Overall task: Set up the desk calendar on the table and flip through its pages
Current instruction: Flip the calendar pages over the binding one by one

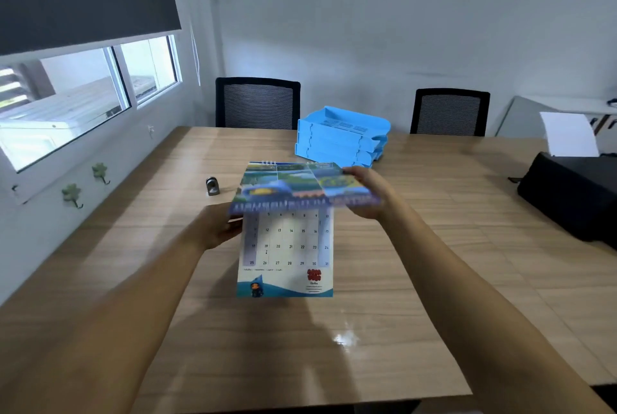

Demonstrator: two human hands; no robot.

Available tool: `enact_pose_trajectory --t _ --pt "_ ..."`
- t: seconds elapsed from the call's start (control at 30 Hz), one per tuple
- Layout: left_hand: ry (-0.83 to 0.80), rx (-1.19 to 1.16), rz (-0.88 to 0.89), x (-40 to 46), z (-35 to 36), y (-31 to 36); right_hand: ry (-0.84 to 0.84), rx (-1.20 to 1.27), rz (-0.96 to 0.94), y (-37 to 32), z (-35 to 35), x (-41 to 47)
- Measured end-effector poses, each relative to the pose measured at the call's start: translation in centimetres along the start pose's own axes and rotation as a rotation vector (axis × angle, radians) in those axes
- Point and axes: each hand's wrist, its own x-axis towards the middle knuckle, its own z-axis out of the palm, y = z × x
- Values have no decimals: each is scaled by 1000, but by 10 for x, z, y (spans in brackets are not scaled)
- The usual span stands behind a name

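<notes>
Calendar (286, 246) stands mid-tabletop (434, 246); left hand (217, 228) closed on its left edge, right hand (365, 191) pinching the lifted picture page (300, 186).

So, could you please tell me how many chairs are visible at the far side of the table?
2. One chair stands at the far edge of the table, left of the blue trays; the other chair stands to their right. Others outside the view may exist.

An office meeting room: long table (434, 246), two mesh chairs (257, 103), stacked blue trays (340, 139), a printer (574, 193).
</notes>
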Motion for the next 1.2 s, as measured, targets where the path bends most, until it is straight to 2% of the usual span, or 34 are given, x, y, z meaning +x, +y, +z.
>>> enact_pose_trajectory --t 0.1,0.23,0.3,0.4,0.47,0.57,0.67,0.83,0.97,1.03,1.1,1.2 --pt "-24 13 -23 4 -4 -1 -91 320 -90 -11 11 -3" --pt "-39 44 -38 4 -3 1 -183 315 -266 -22 27 1" --pt "-30 54 -37 3 -2 2 -102 -3 -375 -23 34 8" --pt "-22 58 -30 2 -1 2 90 -753 -577 -16 39 13" --pt "-25 66 -29 2 -2 3 133 -1079 -581 -8 38 22" --pt "-35 77 -34 3 -2 3 224 -1405 -498 -2 36 31" --pt "-46 77 -36 4 -3 2 253 -1489 -474 -1 39 31" --pt "-55 76 -48 11 -9 1 251 -1406 -453 6 34 36" --pt "-57 74 -58 12 -7 1 181 -925 -474 16 34 21" --pt "-58 81 -61 11 -7 2 177 -722 -348 28 28 13" --pt "-59 88 -65 11 -7 2 153 -633 -170 41 20 9" --pt "-78 95 -65 9 -8 3 132 -536 -24 52 10 3"
